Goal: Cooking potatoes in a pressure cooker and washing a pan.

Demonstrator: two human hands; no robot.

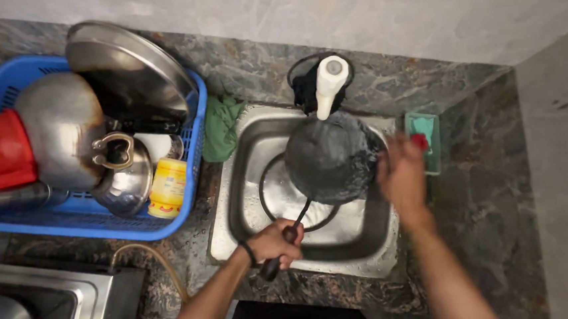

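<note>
A dark stone counter (486, 185) holds a steel sink (245, 182) and blue dish basket (193, 152). Over the sink, the blackened pan (329, 159) sits under the white tap (329, 86); left hand (275, 241) is clenched around its handle, right hand (402, 174) is blurred at its rim, grip unclear.

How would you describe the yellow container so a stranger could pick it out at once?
Start at the blue dish basket left of the steel sink. At its front right corner, beside a steel lidded pot, lies the yellow container. It is the only yellow, plastic-looking item among grey metal cookware.
</note>
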